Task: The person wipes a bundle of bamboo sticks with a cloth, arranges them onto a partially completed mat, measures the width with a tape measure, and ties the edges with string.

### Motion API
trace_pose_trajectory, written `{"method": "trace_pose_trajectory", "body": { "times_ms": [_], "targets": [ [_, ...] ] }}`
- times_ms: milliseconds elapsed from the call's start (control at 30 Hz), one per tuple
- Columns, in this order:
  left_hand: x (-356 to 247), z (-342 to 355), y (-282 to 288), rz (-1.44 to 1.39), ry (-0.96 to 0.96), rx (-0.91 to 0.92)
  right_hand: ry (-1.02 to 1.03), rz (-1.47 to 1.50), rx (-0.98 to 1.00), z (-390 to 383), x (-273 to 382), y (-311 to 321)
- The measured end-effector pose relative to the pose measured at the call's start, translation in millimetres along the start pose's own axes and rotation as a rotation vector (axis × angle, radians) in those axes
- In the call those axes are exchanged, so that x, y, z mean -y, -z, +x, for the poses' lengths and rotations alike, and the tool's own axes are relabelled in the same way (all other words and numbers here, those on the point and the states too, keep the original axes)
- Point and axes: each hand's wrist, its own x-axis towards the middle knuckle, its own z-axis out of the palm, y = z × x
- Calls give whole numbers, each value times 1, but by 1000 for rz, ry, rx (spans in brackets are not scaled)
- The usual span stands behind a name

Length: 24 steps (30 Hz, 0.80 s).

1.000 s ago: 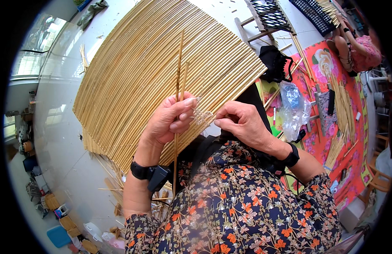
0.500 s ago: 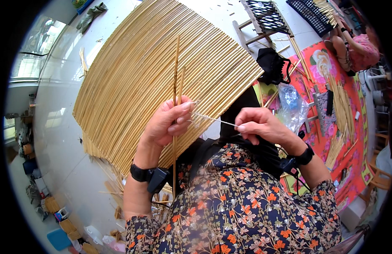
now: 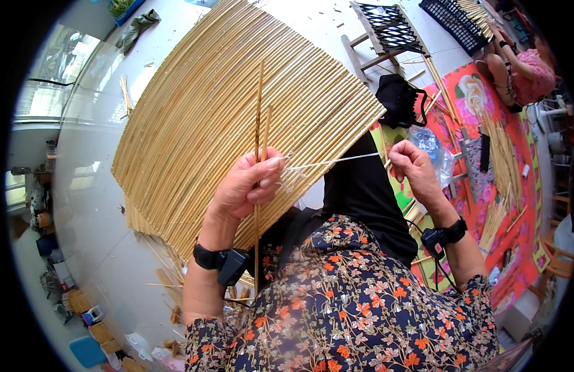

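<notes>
My left hand [image 3: 249, 183] is closed around two thin reed sticks [image 3: 260, 102] that stand upright in it, one longer than the other. A small tangle of white string [image 3: 293, 177] hangs at its fingertips. From there a taut length of the string runs to my right hand [image 3: 414, 166], whose thumb and fingers pinch the other end. Beneath the left hand and beyond it lies a large mat of reed sticks [image 3: 231, 80] laid side by side, with its near right edge by my black-trousered leg [image 3: 364, 198].
At the right, a red flowered mat [image 3: 516, 248] carries bundles of reeds [image 3: 500, 161] and a clear plastic bag [image 3: 430, 146]. A black bag [image 3: 398, 102] sits by a wooden stool [image 3: 386, 31]. Another person [image 3: 525, 71] handles sticks at the far right, near a dark crate [image 3: 451, 25].
My right hand has moved right and slightly up, drawing the string out longer and tauter. The left hand keeps its hold on the sticks, nearly still.
</notes>
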Motion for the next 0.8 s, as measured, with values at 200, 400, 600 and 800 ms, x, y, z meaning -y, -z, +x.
{"method": "trace_pose_trajectory", "body": {
  "times_ms": [200,400,600,800],
  "targets": [
    [0,0,3,58,19,37,-65,960,-45,4,18,-31],
    [0,-3,4,173,-26,106,-31,965,205,10,12,-19],
    [-3,-1,-4,145,-65,162,-25,855,-404,20,-70,119],
    [4,-1,1,171,-66,179,-60,529,-723,5,-91,153]
  ]
}}
